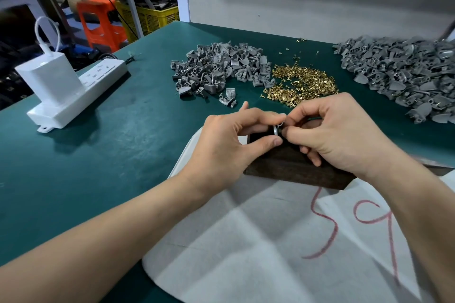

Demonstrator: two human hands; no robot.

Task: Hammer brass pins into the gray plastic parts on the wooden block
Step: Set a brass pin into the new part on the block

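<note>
A dark wooden block (290, 167) lies on a white sheet near the table's front. Above it my left hand (231, 140) pinches a small gray plastic part (276, 129) between thumb and fingers. My right hand (337, 130) meets it from the right, its fingertips pinched at the part; whatever they hold is hidden. A heap of brass pins (301, 85) lies just behind the hands. Gray plastic parts form one pile (216, 67) at the back centre and a larger pile (403, 76) at the right. No hammer shows.
A white power strip (81, 92) with a plugged-in adapter (49, 74) sits at the left on the green mat (98, 155). The white sheet (270, 241) with red marks covers the front. A gray wall stands behind the table; stools and crates are beyond the left edge.
</note>
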